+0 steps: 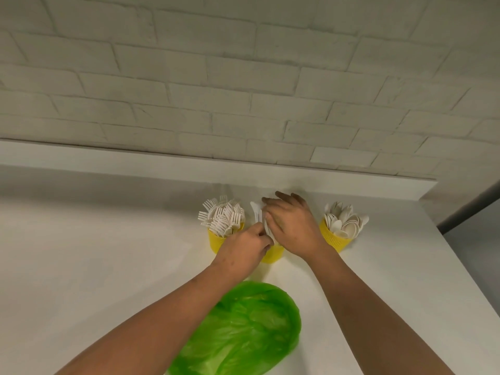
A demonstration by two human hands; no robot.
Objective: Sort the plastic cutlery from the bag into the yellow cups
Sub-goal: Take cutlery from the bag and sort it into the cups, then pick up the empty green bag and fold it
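Both our hands are bunched over the middle yellow cup (272, 254), which sits near the back edge of the white counter (94, 253). Our left hand (243, 249) has its grip pinched shut on some white plastic knives (257, 212), fingers curled around the lower ends while the blades poke up above the cup. Our right hand (293, 226) lies over the same bundle from the other side, fingers spread fairly flat against it; can't really tell if that grip is closed on anything or just pressing. Just left of the middle cup is the left yellow cup (215, 243), stuffed with white forks (223, 216), tines up. Over to the right, a bit apart, the right yellow cup (335, 240) is full of white spoons (345, 221). Toward the front edge, between our forearms, the green plastic bag (243, 331) lies crumpled and flat.
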